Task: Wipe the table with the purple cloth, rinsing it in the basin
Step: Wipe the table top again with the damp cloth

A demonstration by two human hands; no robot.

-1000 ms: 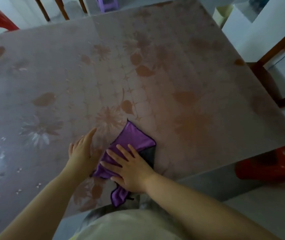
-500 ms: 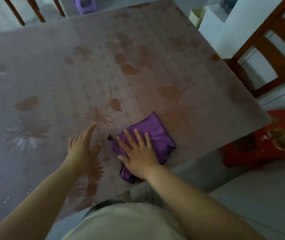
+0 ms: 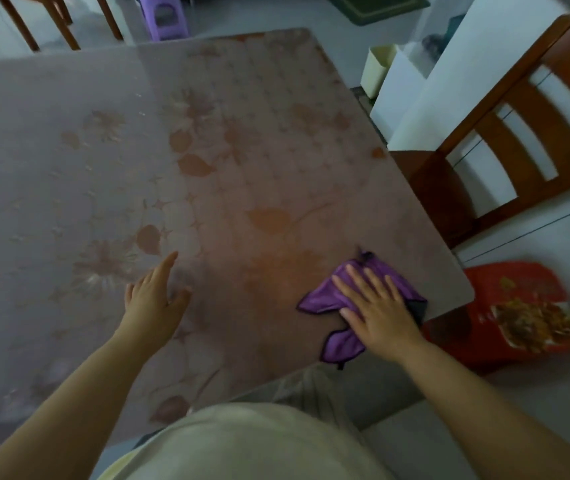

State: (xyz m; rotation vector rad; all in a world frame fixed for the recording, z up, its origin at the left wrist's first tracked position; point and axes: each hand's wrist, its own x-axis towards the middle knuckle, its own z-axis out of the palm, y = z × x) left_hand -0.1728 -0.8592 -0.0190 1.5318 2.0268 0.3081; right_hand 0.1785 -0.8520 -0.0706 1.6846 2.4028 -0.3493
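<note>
We are in the middle of the wiping. Our right hand (image 3: 377,306) lies flat on the cloth (image 3: 321,299) and presses it on the bench (image 3: 207,150), close to the near right corner. The fingers (image 3: 361,284) of this hand are straight and a little spread, so they push the cloth and do not pinch it. The cloth is crumpled, one purple flap shows to the left of the hand, and another reaches to the near edge of the bench. Our left hand (image 3: 153,299) rests on the bench well apart from the cloth. Its fingers (image 3: 164,268) are straight and close together, the thumb stands out to the side, and it holds nothing; we think it only supports us. How much of the bench is already wiped we cannot tell, because the patterned surface shows no clear wet trace. We judge that the corner under the cloth is the part in work, and the wide far and left areas may be left to do. The basin is not in view, so the rinsing is not to be checked here; we count it as a step that remains. Beside the corner stand a chair (image 3: 505,140) and a red stool (image 3: 519,306) on the floor.
</note>
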